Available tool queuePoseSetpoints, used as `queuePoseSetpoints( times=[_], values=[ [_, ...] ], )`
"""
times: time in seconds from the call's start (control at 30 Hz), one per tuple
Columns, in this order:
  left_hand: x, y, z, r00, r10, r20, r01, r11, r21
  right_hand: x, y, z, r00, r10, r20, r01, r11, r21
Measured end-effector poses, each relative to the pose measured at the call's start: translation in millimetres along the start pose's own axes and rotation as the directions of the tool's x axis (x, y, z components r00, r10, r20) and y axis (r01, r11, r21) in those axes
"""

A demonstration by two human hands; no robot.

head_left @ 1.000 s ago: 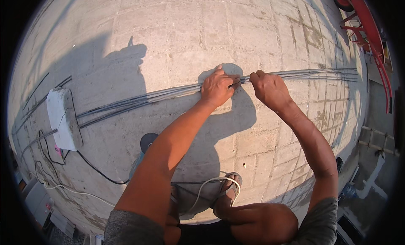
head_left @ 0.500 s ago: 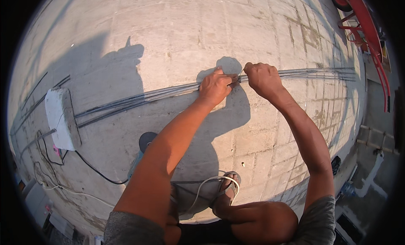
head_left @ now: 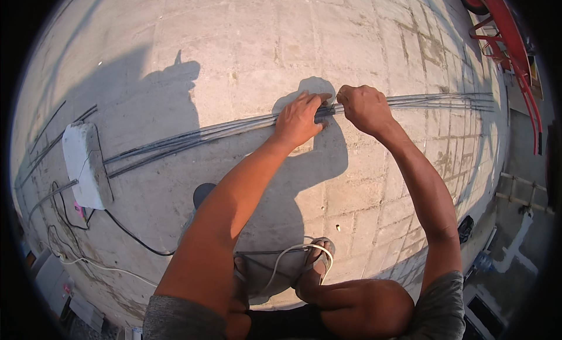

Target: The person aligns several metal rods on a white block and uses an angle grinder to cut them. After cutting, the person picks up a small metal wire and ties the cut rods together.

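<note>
Sunlit concrete paving (head_left: 175,53), scored into blocks, fills the view from above, crossed by the person's own dark shadow. Along the right edge stands a red metal frame (head_left: 515,53). Across the middle of the floor lies a long bundle of thin grey steel rods (head_left: 193,138), running from a white block (head_left: 85,164) at the left out to the far right. Thin cables (head_left: 132,237) trail near the block. At the bottom, a sandalled foot (head_left: 319,261) rests on the floor.

Both bare arms reach forward to the bundle's middle. The left hand (head_left: 298,120) is closed around the rods, gripping them together. The right hand (head_left: 364,107), just beside it, is curled into a fist, pinching something fine at the bundle; whether it is tie wire cannot be told. No finished ties show along the rods, so the binding appears barely begun.
</note>
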State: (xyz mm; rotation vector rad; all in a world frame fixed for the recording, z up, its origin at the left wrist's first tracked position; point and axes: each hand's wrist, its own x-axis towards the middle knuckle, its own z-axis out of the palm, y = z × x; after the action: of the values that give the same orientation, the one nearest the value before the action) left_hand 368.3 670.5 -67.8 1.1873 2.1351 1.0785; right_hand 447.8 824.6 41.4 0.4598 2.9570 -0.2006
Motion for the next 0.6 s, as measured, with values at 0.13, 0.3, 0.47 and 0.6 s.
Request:
queuePoseSetpoints(
  times=[0.13, 0.3, 0.47, 0.6],
  values=[
    [2.2, -0.8, -0.9, 0.997, 0.064, -0.043, -0.065, 0.997, -0.041, -15.6, -9.7, 11.1, 0.729, -0.055, 0.682, 0.244, 0.952, -0.183],
    [2.4, -1.0, -1.7, 0.998, 0.044, -0.055, -0.048, 0.996, -0.078, -8.7, 6.7, 8.5, 0.998, 0.042, -0.035, -0.048, 0.979, -0.199],
    [2.3, 2.1, -2.5, 0.995, 0.087, -0.046, -0.088, 0.996, -0.017, -39.5, 4.8, 41.8, 0.828, -0.141, 0.543, 0.221, 0.972, -0.084],
    [3.3, 3.5, -2.8, 0.996, 0.071, -0.047, -0.072, 0.997, -0.002, -51.9, 18.7, 52.6, 0.876, 0.040, 0.481, 0.027, 0.991, -0.133]
  ],
)
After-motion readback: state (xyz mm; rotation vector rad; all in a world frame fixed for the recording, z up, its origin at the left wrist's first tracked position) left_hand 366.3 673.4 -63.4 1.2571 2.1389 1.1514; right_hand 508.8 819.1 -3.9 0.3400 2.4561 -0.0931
